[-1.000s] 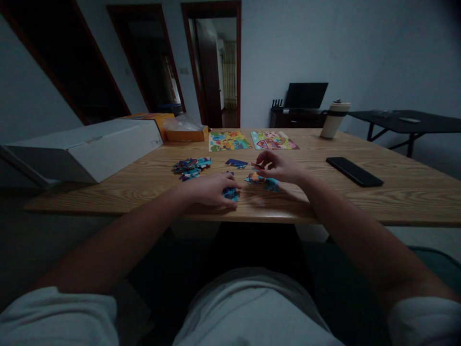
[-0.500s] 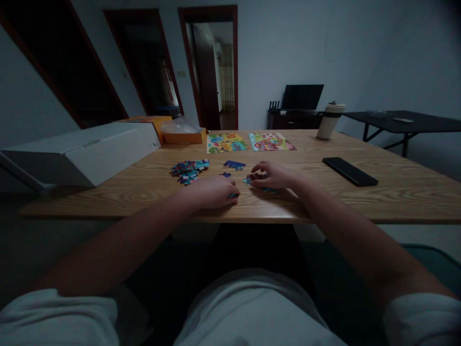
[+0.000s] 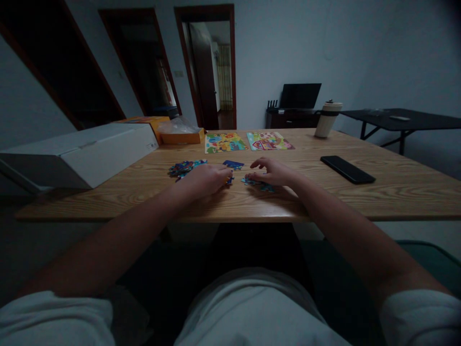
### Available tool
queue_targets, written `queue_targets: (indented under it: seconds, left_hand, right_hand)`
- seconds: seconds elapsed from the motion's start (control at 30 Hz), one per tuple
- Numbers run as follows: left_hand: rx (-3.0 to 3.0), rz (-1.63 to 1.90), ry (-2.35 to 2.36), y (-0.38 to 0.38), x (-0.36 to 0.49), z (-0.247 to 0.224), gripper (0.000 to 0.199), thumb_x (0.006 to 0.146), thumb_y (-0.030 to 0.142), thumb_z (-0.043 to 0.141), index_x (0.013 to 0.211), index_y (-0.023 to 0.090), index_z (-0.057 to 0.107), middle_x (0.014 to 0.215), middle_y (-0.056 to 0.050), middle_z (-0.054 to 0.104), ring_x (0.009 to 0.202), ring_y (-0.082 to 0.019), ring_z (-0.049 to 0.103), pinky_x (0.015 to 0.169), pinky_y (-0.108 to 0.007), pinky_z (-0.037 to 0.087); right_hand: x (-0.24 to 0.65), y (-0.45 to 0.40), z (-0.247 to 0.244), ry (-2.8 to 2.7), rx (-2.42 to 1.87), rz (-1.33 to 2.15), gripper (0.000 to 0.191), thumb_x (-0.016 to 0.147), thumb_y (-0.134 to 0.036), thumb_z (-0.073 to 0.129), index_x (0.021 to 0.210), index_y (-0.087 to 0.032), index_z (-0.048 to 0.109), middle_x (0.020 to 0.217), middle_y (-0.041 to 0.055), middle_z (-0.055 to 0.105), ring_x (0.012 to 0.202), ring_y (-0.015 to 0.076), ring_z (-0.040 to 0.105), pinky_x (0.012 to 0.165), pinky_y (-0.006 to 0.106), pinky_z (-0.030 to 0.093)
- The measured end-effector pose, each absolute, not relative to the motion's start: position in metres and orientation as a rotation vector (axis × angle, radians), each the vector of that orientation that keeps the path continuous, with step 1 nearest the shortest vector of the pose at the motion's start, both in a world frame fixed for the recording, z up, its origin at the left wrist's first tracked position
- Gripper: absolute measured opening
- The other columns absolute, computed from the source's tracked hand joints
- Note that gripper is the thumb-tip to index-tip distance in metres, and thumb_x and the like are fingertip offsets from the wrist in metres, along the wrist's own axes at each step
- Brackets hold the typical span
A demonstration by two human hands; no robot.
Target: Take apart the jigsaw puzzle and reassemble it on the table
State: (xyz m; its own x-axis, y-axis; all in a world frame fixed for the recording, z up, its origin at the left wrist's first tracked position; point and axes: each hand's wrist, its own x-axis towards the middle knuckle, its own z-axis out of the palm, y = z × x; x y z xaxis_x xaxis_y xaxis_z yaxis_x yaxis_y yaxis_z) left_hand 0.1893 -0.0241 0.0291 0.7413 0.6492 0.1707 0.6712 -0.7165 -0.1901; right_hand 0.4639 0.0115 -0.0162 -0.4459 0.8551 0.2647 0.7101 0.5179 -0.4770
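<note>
My left hand is bent down over the wooden table, its fingers closed at a small dark blue puzzle piece. Just beyond its fingertips lies a joined blue strip of puzzle. A heaped pile of puzzle pieces sits to the left, partly hidden by that hand. My right hand hovers low with fingers curved and apart, the fingertips touching or just above a small group of light blue puzzle pieces. The hand covers part of this group.
Two colourful picture sheets lie farther back. A large white box and an orange box with clear plastic stand at left. To the right are a black phone and a lidded cup.
My left hand has moved away from the table's near edge, up to the blue pieces near the joined strip. My right hand has lifted its fingers slightly over its group of pieces.
</note>
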Motion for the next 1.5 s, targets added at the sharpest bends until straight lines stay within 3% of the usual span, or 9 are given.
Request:
queue_targets:
  seconds: [0.3, 0.43, 0.57, 0.77, 0.93, 1.13, 1.3, 1.5]
  left_hand:
    - [-2.860, -0.701, -1.148, -0.016, 0.182, 0.035, 0.024, 0.091, 0.019, 0.054, 0.109, 0.018, 0.070, 0.100, -0.006, 0.074, 0.088, -0.017, 0.069, 0.082, -0.030, 0.054]
    - [-2.840, -0.895, -1.051, -0.010, 0.189, 0.032, 0.025, 0.087, 0.014, 0.056, 0.108, 0.018, 0.070, 0.100, -0.005, 0.074, 0.091, -0.017, 0.070, 0.082, -0.029, 0.055]
    - [-2.784, -0.970, -0.991, -0.003, 0.199, 0.030, 0.028, 0.086, 0.009, 0.055, 0.106, 0.019, 0.071, 0.101, -0.004, 0.074, 0.093, -0.017, 0.069, 0.083, -0.029, 0.055]
    - [-2.835, -0.753, -0.523, -0.028, 0.210, 0.008, 0.033, 0.090, 0.004, 0.050, 0.111, 0.020, 0.070, 0.114, -0.008, 0.072, 0.106, -0.018, 0.068, 0.096, -0.033, 0.052]
    - [-2.935, -0.600, -0.446, -0.052, 0.206, -0.006, 0.030, 0.094, 0.009, 0.047, 0.112, 0.019, 0.069, 0.111, -0.008, 0.072, 0.099, -0.017, 0.069, 0.091, -0.029, 0.052]
    - [-3.114, -0.518, -0.520, -0.061, 0.198, -0.006, 0.018, 0.093, 0.022, 0.059, 0.106, 0.020, 0.071, 0.113, -0.009, 0.070, 0.099, -0.018, 0.068, 0.089, -0.028, 0.052]
    - [-2.999, -0.394, -0.836, -0.065, 0.198, -0.001, 0.040, 0.091, 0.040, 0.065, 0.124, 0.018, 0.066, 0.129, -0.015, 0.064, 0.118, -0.029, 0.061, 0.101, -0.042, 0.048]
    - [-3.008, -0.224, -0.874, -0.080, 0.205, 0.000, 0.030, 0.101, 0.033, 0.049, 0.119, 0.018, 0.067, 0.123, -0.012, 0.067, 0.113, -0.026, 0.061, 0.099, -0.040, 0.048]
  right_hand:
    - [0.454, 0.004, -0.017, -2.200, -1.249, 0.515, 0.048, 0.086, -0.046, 0.069, 0.126, -0.019, 0.065, 0.124, 0.0118, 0.068, 0.092, 0.0223, 0.066, 0.077, 0.034, 0.054]
    - [0.442, -0.002, -0.018, -2.210, -1.074, 0.688, 0.044, 0.088, -0.039, 0.067, 0.125, -0.016, 0.067, 0.109, 0.0105, 0.072, 0.083, 0.0188, 0.066, 0.074, 0.030, 0.053]
    - [0.439, -0.008, -0.017, -2.297, -0.992, 0.699, 0.039, 0.086, -0.043, 0.068, 0.114, -0.017, 0.073, 0.095, 0.0069, 0.073, 0.075, 0.0175, 0.063, 0.069, 0.030, 0.050]
    - [0.453, -0.002, -0.008, -2.150, -1.157, 0.488, 0.027, 0.088, -0.034, 0.064, 0.106, -0.017, 0.074, 0.102, 0.0099, 0.074, 0.086, 0.0212, 0.066, 0.074, 0.031, 0.050]
    - [0.463, 0.008, -0.012, -2.227, -1.352, 0.439, 0.041, 0.087, -0.041, 0.066, 0.119, -0.016, 0.070, 0.115, 0.0135, 0.072, 0.093, 0.0233, 0.066, 0.076, 0.031, 0.049]
    - [0.460, 0.010, -0.016, -2.555, -1.345, 0.378, 0.030, 0.084, -0.043, 0.066, 0.103, -0.021, 0.071, 0.083, 0.0033, 0.071, 0.068, 0.0169, 0.059, 0.062, 0.028, 0.040]
    - [0.454, 0.015, -0.016, -2.500, -1.359, 0.460, 0.032, 0.080, -0.040, 0.070, 0.105, -0.020, 0.071, 0.083, 0.0032, 0.071, 0.065, 0.0153, 0.057, 0.060, 0.028, 0.037]
    - [0.445, 0.014, -0.015, -2.564, -1.293, 0.373, 0.026, 0.084, -0.046, 0.066, 0.090, -0.020, 0.070, 0.081, 0.0036, 0.070, 0.063, 0.0141, 0.054, 0.061, 0.028, 0.036]
